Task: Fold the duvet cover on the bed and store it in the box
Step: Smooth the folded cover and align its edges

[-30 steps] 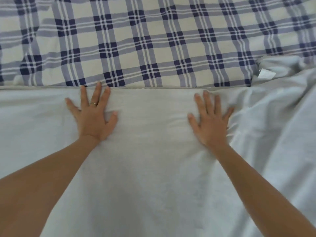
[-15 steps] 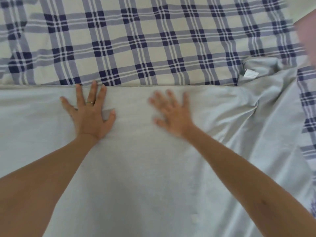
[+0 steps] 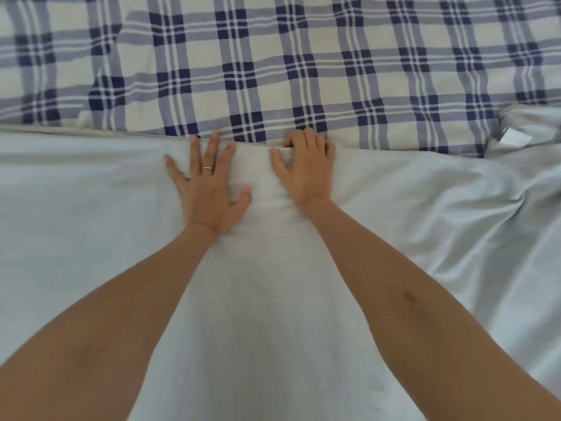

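The pale grey-blue duvet cover (image 3: 91, 223) lies spread over the near half of the bed, its far folded edge running straight across the view. My left hand (image 3: 209, 189) presses flat on it with fingers spread, fingertips at that far edge. Just to its right, my right hand (image 3: 306, 168) has its fingers curled over the cover's far edge, thumb on top, gripping the fabric there. The cover is smooth at the left and rumpled into folds at the right. No box is in view.
A checked blue-and-white bedsheet (image 3: 273, 71) covers the far half of the bed. A white label (image 3: 514, 137) shows on the bunched corner of the cover at the far right.
My right hand slid left across the cover to sit beside my left hand and curled its fingers over the far edge. The left hand stayed pressed flat.
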Available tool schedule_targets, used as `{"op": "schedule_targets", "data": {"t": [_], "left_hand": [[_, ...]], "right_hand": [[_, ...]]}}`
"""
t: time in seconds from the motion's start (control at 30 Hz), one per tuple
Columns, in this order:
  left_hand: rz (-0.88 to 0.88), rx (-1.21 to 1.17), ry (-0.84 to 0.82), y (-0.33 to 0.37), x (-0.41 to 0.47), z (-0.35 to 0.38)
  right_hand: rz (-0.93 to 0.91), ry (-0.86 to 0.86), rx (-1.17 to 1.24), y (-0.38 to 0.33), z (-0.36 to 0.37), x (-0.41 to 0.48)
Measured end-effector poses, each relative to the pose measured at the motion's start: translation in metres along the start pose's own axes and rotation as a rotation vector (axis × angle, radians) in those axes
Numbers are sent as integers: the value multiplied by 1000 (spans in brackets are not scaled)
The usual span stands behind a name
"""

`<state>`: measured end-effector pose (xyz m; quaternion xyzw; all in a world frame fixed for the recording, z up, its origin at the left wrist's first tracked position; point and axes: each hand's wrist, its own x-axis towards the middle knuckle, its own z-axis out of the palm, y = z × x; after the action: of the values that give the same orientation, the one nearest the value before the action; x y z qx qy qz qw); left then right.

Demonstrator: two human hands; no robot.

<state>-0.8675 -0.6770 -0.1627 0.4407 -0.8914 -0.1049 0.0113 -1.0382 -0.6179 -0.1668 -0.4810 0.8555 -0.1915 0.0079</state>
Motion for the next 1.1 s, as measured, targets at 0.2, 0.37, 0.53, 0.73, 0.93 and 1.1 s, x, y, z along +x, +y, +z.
{"op": "schedule_targets", "data": {"t": [0.2,0.37,0.53,0.73,0.93,1.1], "left_hand": [[-24,-5,58,7,-78,3],[683,-80,-396,45,-245,-1],[504,-141,-194,-5,-187,-22],[-166,169,-181,-76,-130,-14],[-158,182,-194,-78,-135,-13],[-143,183,-176,-82,-132,-14]], "right_hand": [[4,71,-16,1,8,4],[1,19,6,-2,3,2],[6,6,-21,-4,3,7],[-17,9,-36,-2,5,5],[22,-47,-27,-7,3,0],[88,-262,56,-67,-11,-35]]}}
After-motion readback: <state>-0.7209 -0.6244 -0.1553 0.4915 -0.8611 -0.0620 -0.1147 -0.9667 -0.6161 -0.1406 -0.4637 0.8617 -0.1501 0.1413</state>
